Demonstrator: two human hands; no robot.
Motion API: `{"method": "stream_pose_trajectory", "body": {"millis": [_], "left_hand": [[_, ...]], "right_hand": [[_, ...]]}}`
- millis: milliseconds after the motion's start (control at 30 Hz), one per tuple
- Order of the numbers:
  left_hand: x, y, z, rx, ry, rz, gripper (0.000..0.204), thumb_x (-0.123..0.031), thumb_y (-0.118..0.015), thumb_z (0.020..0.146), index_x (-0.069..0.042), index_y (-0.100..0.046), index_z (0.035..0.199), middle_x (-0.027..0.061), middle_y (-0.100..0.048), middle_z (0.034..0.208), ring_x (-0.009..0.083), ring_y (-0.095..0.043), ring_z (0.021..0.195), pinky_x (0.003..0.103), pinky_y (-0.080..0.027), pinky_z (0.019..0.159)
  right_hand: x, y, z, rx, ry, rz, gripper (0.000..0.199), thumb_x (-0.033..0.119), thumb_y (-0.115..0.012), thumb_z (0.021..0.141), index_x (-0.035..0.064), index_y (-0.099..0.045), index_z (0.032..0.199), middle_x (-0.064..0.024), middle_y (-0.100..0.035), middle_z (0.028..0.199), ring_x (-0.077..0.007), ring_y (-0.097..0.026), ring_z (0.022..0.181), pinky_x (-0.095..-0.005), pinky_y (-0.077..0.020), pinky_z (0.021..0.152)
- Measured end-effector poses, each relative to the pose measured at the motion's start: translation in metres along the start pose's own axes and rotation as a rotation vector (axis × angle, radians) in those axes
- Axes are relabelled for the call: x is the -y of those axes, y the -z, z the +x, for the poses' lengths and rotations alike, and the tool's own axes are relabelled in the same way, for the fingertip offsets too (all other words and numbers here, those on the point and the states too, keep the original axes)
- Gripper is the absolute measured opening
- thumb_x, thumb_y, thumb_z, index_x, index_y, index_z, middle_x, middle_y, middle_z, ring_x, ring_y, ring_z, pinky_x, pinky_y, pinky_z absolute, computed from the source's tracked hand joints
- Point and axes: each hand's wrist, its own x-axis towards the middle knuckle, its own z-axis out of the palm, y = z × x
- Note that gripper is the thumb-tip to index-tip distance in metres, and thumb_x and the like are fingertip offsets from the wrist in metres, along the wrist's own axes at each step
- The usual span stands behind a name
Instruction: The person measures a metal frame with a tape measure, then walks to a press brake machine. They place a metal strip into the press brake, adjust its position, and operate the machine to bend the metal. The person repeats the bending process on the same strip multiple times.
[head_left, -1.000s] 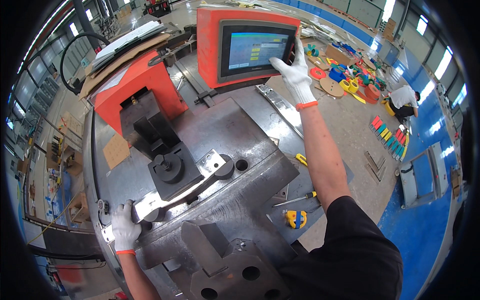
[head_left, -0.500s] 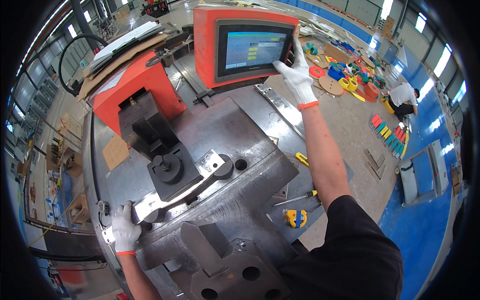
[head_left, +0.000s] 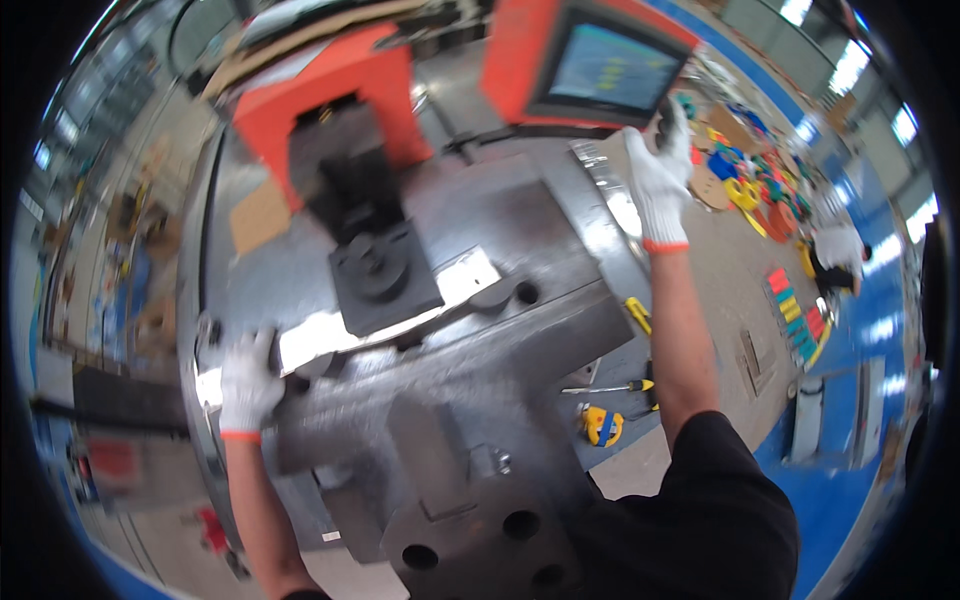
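My left hand (head_left: 250, 388), in a white glove with an orange cuff, grips the left part of a shiny flat metal bar (head_left: 305, 342). The bar runs beneath a dark square press head with a round boss (head_left: 378, 265), and round dark stops (head_left: 490, 296) stand along its near side. My right hand (head_left: 660, 190), gloved the same way, is raised at the lower right corner of a red control box (head_left: 515, 60) with a lit touchscreen (head_left: 612, 65). Its thumb and fingers are apart, with nothing held. Motion blur hides whether it touches the box.
A yellow tape measure (head_left: 602, 425), a screwdriver (head_left: 625, 386) and a yellow-handled tool (head_left: 638, 315) lie right of the machine. A dark machine block with holes (head_left: 470, 540) is close to my body. Coloured rolls (head_left: 745, 190) cover the floor, where another person (head_left: 838, 255) crouches.
My right hand has dropped lower along the control box, its thumb now below the screen. The whole view has swung, shifting things rightward. My left hand stays on the bar.
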Motion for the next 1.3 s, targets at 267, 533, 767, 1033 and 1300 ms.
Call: {"method": "stream_pose_trajectory", "body": {"millis": [267,533,767,1033,1300], "left_hand": [[0.022,0.005,-0.013,0.003,0.028,-0.018,0.052,-0.009,-0.07,0.079,-0.01,-0.065,0.13,0.0198,-0.067,0.102,0.0421,-0.068,0.096,0.051,-0.055,0.086],[0.008,0.013,-0.004,0.109,0.082,-0.035,0.058,-0.007,-0.071,0.076,-0.009,-0.064,0.133,0.0206,-0.069,0.106,0.042,-0.068,0.103,0.049,-0.056,0.092],[0.009,0.013,-0.003,0.119,0.089,-0.029,0.057,-0.006,-0.07,0.076,-0.009,-0.064,0.133,0.0196,-0.068,0.106,0.0413,-0.068,0.104,0.048,-0.055,0.091],[0.011,0.013,-0.003,0.124,0.086,-0.04,0.059,-0.003,-0.068,0.076,-0.009,-0.063,0.134,0.0187,-0.066,0.105,0.0417,-0.065,0.106,0.05,-0.054,0.09],[0.013,0.012,-0.006,0.083,0.063,-0.023,0.057,-0.005,-0.069,0.075,-0.01,-0.064,0.132,0.0179,-0.067,0.105,0.0404,-0.068,0.103,0.049,-0.054,0.089]], "right_hand": [[0.134,-0.03,-0.137,1.307,0.097,-0.093,0.088,0.044,-0.085,0.081,0.0099,-0.051,0.154,-0.0245,-0.048,0.159,-0.0441,-0.055,0.139,-0.0463,-0.0473,0.117],[0.12,-0.044,-0.156,1.332,0.142,-0.206,0.096,0.055,-0.088,0.075,0.009,-0.054,0.152,-0.0185,-0.052,0.158,-0.0386,-0.061,0.133,-0.0455,-0.0526,0.112],[0.129,-0.047,-0.156,1.332,0.212,-0.325,0.101,0.062,-0.086,0.074,0.0088,-0.053,0.153,-0.0186,-0.051,0.159,-0.0399,-0.06,0.136,-0.047,-0.0528,0.111],[0.131,-0.049,-0.157,1.336,0.212,-0.386,0.103,0.064,-0.086,0.074,0.0094,-0.051,0.154,-0.0166,-0.049,0.161,-0.04,-0.059,0.137,-0.0468,-0.0535,0.111],[0.128,-0.049,-0.161,1.315,0.215,-0.363,0.104,0.064,-0.086,0.073,0.0106,-0.051,0.155,-0.0165,-0.048,0.162,-0.039,-0.059,0.137,-0.0459,-0.0536,0.111]]}}
